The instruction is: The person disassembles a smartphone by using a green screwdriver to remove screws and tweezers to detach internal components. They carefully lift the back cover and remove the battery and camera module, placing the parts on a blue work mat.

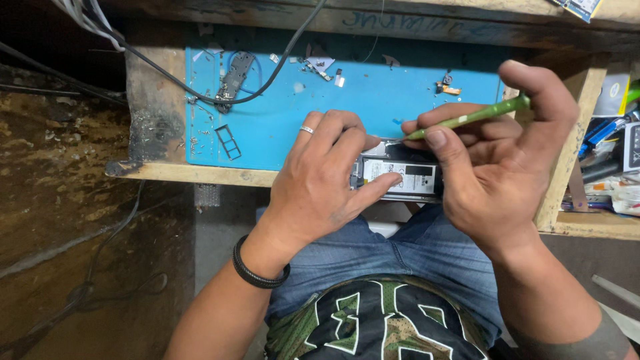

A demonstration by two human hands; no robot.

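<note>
An opened phone with its back off lies at the front edge of a blue work mat, its battery showing. My left hand, with a ring on one finger, presses down on the phone, the index fingertip on the battery. My right hand grips a green-handled screwdriver like a pen, its tip pointing left toward the phone's upper edge.
On the mat lie a black circuit part, a small tray frame, several tiny screws and metal bits. A black cable crosses the mat. A shelf at right holds assorted tools. The wooden bench edge runs in front.
</note>
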